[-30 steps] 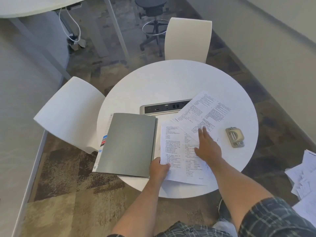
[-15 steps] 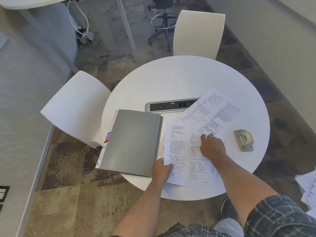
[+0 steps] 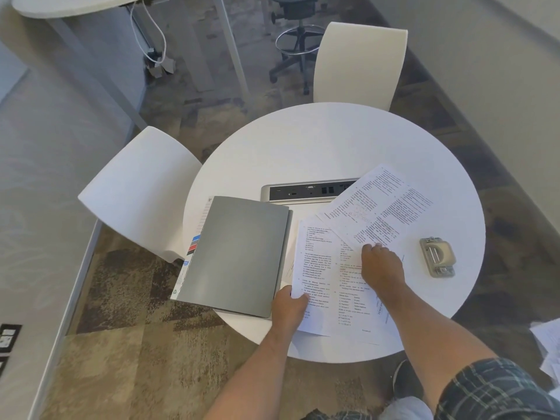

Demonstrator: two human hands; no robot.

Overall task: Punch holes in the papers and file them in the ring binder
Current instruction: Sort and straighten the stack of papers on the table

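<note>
A grey ring binder lies closed on the left part of the round white table. Printed papers are spread to its right: a lower sheet near me and an angled upper sheet farther back. My left hand pinches the lower sheet's near left edge. My right hand rests on the papers with curled fingers at the near corner of the upper sheet. A grey metal hole punch sits on the table to the right of my right hand, apart from it.
A power and data socket strip is set into the table behind the binder, partly covered by paper. Two white chairs stand at the left and far side. More loose papers lie at the right edge, off the table.
My right hand went from flat with spread fingers to curled at the upper sheet's near corner. My left hand kept its hold on the lower sheet. The camera view shifted.
</note>
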